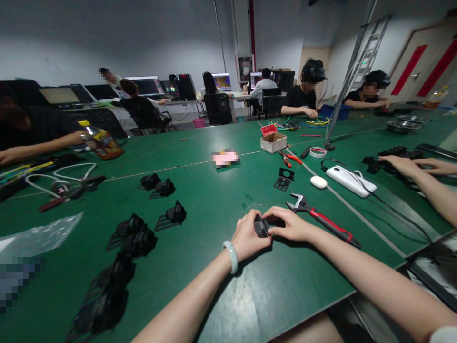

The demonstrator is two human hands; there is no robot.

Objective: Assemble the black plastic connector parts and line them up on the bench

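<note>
Both my hands meet over the green table [221, 200], near its front edge. My left hand [247, 237], with a pale bangle on the wrist, is closed round a small black part [261, 226]. My right hand [291, 224] pinches the same black part from the right side. Most of the part is hidden by my fingers. An adjustable wrench [323, 220] with a red and black handle lies just right of my right hand.
Several black assembled parts [139, 238] lie in a row at left. A black bracket [284, 179], red pliers [290, 158], a cardboard box [273, 142], tape roll [317, 152] and white device [350, 180] sit beyond. Another person's hands [410, 164] work at right; others sit around.
</note>
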